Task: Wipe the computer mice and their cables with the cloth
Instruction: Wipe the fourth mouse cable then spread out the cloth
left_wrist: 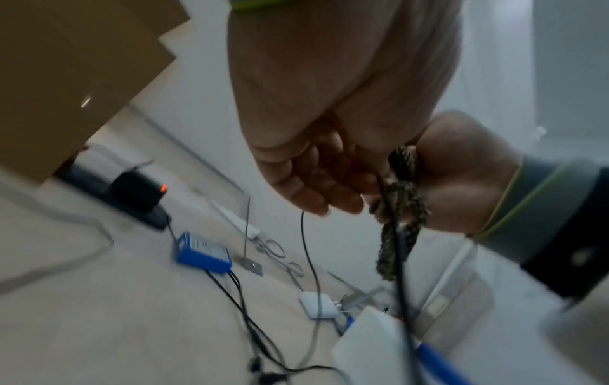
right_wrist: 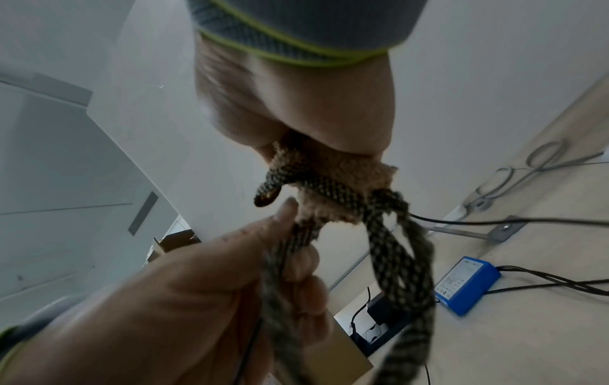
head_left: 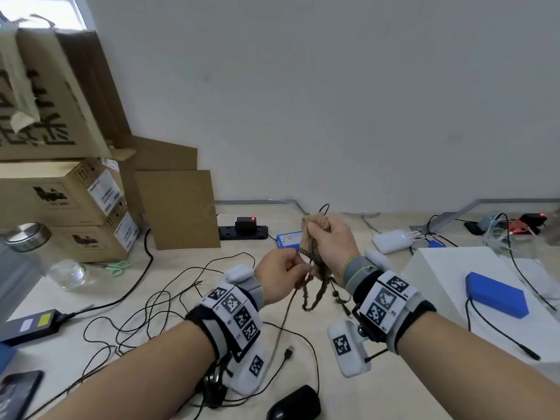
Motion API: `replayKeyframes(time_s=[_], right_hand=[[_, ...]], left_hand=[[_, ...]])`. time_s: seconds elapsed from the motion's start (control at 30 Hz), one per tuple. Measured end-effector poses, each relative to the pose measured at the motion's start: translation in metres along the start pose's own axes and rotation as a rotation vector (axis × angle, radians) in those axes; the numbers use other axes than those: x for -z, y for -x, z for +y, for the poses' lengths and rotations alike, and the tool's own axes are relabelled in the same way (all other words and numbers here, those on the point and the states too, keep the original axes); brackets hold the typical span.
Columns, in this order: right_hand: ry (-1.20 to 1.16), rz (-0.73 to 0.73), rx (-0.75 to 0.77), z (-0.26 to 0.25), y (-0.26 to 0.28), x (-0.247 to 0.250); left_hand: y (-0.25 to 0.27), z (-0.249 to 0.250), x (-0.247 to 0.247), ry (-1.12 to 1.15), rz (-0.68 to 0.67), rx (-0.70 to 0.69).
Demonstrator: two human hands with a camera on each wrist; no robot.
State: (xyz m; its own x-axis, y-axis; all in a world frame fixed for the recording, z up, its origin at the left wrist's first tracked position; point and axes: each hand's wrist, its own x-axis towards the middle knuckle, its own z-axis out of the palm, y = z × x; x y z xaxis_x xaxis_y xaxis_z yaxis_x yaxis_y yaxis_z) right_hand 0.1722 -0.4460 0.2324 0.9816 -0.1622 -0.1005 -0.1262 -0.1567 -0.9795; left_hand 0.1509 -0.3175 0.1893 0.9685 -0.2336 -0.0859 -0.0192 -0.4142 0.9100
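Cloth [head_left: 318, 223] wraps braided cable [head_left: 312, 248], gripped between both hands.

the black mouse [head_left: 293, 404] is cut off by the head view's bottom edge. the cloth [head_left: 318, 223] is mostly hidden inside the right hand [head_left: 328, 242]; above the mouse, the left-wrist view is blurred.

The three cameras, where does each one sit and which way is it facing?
Head: worn on the head, looking down at the desk; both forearms, left hand, right hand.
Left wrist: looks along the left hand at the braided cable.
Right wrist: looks along the right hand at the cloth.
All share both hands and the cable.
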Motion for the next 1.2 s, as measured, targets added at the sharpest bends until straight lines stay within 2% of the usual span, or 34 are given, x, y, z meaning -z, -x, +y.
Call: replayKeyframes(time_s=[0.07, 0.17, 0.23, 0.3, 0.4, 0.5, 0.53, 0.63, 0.7, 0.77, 0.8, 0.87, 0.93, 1.0, 1.1, 1.2], right_hand=[[-0.039, 0.01, -0.036, -0.005, 0.0, 0.004], [-0.063, 0.036, -0.052, -0.017, -0.005, 0.01], [-0.064, 0.053, -0.023, -0.026, -0.007, 0.013], [-0.093, 0.031, -0.007, -0.032, -0.007, 0.016], [-0.109, 0.018, 0.003, -0.037, -0.004, 0.017], [-0.121, 0.004, -0.005, -0.033, -0.001, 0.013], [-0.124, -0.009, -0.012, -0.031, 0.0, 0.011], [-0.121, -0.035, -0.025, -0.024, 0.004, 0.0], [-0.094, -0.018, 0.004, -0.019, 0.005, -0.007], [-0.035, 0.013, 0.049, -0.015, 0.003, -0.01], [-0.024, 0.013, 0.047, -0.014, 0.004, -0.01], [-0.044, -0.005, -0.001, -0.013, 0.007, -0.008], [-0.055, -0.025, -0.048, -0.013, 0.009, -0.006], [-0.062, -0.027, -0.061, -0.012, 0.011, -0.003], [-0.097, -0.021, -0.061, -0.017, 0.01, 0.002], [-0.104, -0.032, -0.04, -0.017, 0.011, 0.005]], left_hand=[[0.003, -0.004, 0.005, -0.271, -0.094, -0.043], [0.013, -0.012, 0.011, -0.759, -0.359, -0.074], [0.02, -0.022, 0.016, -1.059, -0.568, -0.023], [0.025, -0.037, 0.02, -1.178, -0.689, 0.101], [0.03, -0.062, 0.039, -1.192, -0.692, 0.244], [0.021, -0.059, 0.059, -1.21, -0.678, 0.261], [0.016, -0.051, 0.062, -1.107, -0.61, 0.231], [0.003, -0.015, 0.054, -0.511, -0.313, 0.067], [-0.003, 0.01, 0.04, -0.159, -0.2, -0.009], [-0.001, 0.026, 0.03, 0.027, -0.144, -0.026], [0.0, 0.028, 0.028, 0.049, -0.118, -0.028], [0.0, 0.024, 0.028, -0.031, -0.089, -0.027], [0.001, 0.014, 0.034, -0.274, -0.155, -0.032], [0.006, 0.006, 0.036, -0.554, -0.327, -0.032], [0.017, -0.011, 0.036, -0.852, -0.587, 0.009], [0.027, -0.029, 0.039, -1.058, -0.733, 0.101]])
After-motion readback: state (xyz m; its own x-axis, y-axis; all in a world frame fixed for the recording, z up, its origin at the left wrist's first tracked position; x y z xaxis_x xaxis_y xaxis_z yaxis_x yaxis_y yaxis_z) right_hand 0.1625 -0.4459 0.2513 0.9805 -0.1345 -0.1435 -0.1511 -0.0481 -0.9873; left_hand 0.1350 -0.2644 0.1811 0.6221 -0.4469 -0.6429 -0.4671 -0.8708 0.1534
